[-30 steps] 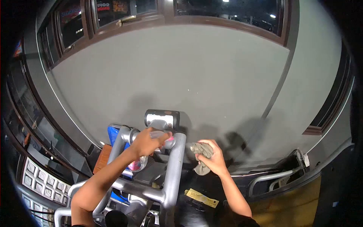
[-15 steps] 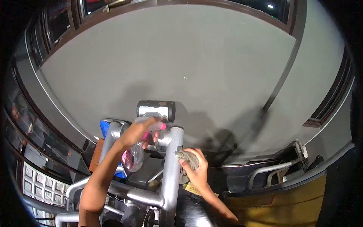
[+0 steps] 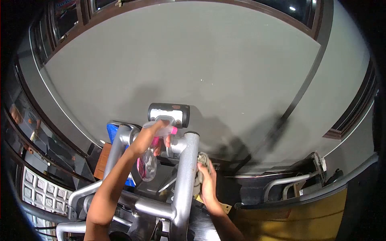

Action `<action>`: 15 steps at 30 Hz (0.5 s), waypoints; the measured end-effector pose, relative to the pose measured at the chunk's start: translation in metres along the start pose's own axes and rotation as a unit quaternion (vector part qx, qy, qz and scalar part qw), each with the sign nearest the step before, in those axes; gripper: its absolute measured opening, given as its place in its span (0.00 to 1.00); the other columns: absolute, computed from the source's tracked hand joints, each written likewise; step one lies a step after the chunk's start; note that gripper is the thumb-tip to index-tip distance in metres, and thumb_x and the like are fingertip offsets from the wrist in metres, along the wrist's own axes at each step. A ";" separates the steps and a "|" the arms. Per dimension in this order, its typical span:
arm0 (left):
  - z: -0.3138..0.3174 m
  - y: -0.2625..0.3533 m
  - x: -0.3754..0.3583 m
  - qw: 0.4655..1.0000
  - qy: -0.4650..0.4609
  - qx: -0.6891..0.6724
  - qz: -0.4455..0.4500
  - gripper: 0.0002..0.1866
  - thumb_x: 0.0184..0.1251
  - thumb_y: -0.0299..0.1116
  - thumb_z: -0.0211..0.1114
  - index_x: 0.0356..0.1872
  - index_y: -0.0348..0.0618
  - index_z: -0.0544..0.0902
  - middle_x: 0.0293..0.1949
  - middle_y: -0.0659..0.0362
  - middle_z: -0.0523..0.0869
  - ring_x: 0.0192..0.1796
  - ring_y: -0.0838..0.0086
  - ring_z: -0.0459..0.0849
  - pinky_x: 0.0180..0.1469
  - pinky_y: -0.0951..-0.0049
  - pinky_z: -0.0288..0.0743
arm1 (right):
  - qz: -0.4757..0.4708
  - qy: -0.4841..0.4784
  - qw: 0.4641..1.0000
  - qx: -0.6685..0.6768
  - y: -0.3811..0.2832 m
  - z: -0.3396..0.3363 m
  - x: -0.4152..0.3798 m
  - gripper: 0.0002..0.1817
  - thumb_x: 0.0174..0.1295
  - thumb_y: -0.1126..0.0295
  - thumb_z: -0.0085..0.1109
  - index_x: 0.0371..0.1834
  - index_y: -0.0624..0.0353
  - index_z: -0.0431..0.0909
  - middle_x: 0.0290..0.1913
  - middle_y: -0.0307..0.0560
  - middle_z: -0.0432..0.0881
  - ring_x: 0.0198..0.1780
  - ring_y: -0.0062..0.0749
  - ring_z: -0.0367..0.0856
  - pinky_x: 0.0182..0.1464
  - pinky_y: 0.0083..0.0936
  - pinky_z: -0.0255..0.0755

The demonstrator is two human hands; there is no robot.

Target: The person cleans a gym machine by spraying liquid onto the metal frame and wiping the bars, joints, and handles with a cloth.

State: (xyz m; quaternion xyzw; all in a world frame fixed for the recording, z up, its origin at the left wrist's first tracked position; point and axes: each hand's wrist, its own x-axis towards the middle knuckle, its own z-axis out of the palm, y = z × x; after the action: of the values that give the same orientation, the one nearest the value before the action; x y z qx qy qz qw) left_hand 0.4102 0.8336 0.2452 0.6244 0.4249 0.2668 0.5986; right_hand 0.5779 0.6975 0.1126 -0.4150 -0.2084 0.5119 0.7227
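Note:
My left hand (image 3: 160, 135) is wrapped round the neck and trigger of a clear spray bottle (image 3: 149, 166) with a pink-and-white head and a pink label. The pink nozzle points right, toward the top of a silver metal post (image 3: 185, 180). Just right of that post, my right hand (image 3: 207, 180) grips a crumpled grey-green cloth (image 3: 203, 162), partly hanging below the fingers. Behind the bottle's head is a black cylinder with a white label (image 3: 169, 115), close to the wall.
A thick silver crossbar (image 3: 148, 207) joins the post low down, with more curved tubes at the left. The grey wall (image 3: 225, 68) rises behind the frame. A blue panel (image 3: 112, 132) and a brown board (image 3: 103, 160) stand left; a yellow surface (image 3: 293, 217) lies right.
My right hand with the cloth has come off the post's side and turned more upright. The left hand still holds the bottle near the post's top. The view has shifted slightly.

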 end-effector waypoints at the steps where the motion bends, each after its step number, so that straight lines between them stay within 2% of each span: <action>1: 0.000 0.000 0.000 1.000 0.001 0.000 0.000 0.27 0.75 0.51 0.47 0.43 0.34 0.82 0.25 0.53 0.84 0.14 0.70 0.75 0.16 0.71 0.70 | 0.014 -0.007 1.000 0.012 0.002 -0.002 -0.003 0.29 0.66 0.61 0.65 0.66 0.69 0.73 0.59 0.47 0.80 0.61 0.30 0.77 0.67 0.28 0.64; 4: -0.001 -0.004 0.000 1.000 0.007 0.000 0.002 0.27 0.75 0.51 0.47 0.43 0.33 0.82 0.25 0.53 0.84 0.14 0.70 0.75 0.16 0.71 0.70 | 0.023 -0.014 1.000 -0.003 -0.005 0.001 0.018 0.31 0.66 0.58 0.66 0.66 0.67 0.73 0.59 0.47 0.80 0.61 0.31 0.76 0.68 0.29 0.64; 5: -0.002 -0.006 0.001 1.000 0.005 -0.003 0.006 0.28 0.75 0.54 0.49 0.42 0.33 0.81 0.25 0.52 0.84 0.13 0.69 0.75 0.16 0.70 0.70 | 0.055 -0.006 0.998 -0.019 -0.010 0.003 0.030 0.32 0.65 0.55 0.66 0.66 0.66 0.73 0.59 0.47 0.80 0.62 0.31 0.75 0.69 0.31 0.62; 8: -0.002 -0.007 0.002 1.000 0.002 -0.010 0.007 0.30 0.74 0.56 0.50 0.39 0.32 0.80 0.24 0.51 0.84 0.12 0.69 0.75 0.16 0.69 0.71 | -0.022 0.001 0.999 -0.023 -0.002 0.005 0.074 0.28 0.66 0.56 0.67 0.63 0.61 0.76 0.57 0.43 0.80 0.56 0.30 0.79 0.63 0.28 0.68; 12: -0.005 -0.010 0.001 1.000 -0.002 -0.002 0.011 0.30 0.75 0.56 0.49 0.38 0.32 0.81 0.24 0.52 0.84 0.13 0.69 0.76 0.17 0.69 0.73 | -0.076 0.004 0.994 -0.085 -0.012 0.011 0.056 0.24 0.66 0.63 0.65 0.61 0.64 0.77 0.57 0.41 0.80 0.57 0.26 0.77 0.64 0.26 0.66; 14: -0.005 -0.008 0.000 1.000 -0.003 0.001 0.014 0.31 0.75 0.56 0.49 0.38 0.32 0.81 0.24 0.52 0.84 0.13 0.69 0.76 0.17 0.69 0.73 | -0.210 -0.022 0.956 -0.202 0.003 -0.006 0.038 0.20 0.64 0.66 0.68 0.56 0.64 0.79 0.50 0.45 0.81 0.52 0.31 0.80 0.57 0.27 0.71; 15: -0.005 -0.007 -0.001 1.000 -0.004 0.007 0.015 0.31 0.75 0.56 0.49 0.38 0.32 0.81 0.24 0.52 0.84 0.13 0.69 0.77 0.18 0.69 0.73 | -0.252 -0.029 0.927 -0.275 -0.013 0.001 0.017 0.18 0.62 0.68 0.69 0.52 0.65 0.80 0.45 0.47 0.80 0.50 0.31 0.81 0.54 0.28 0.73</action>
State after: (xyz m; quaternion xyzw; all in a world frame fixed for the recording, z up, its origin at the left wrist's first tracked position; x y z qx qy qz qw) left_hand 0.4040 0.8348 0.2387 0.6364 0.4147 0.2700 0.5917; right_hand 0.5911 0.7116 0.1219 -0.5166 -0.4593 0.2474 0.6790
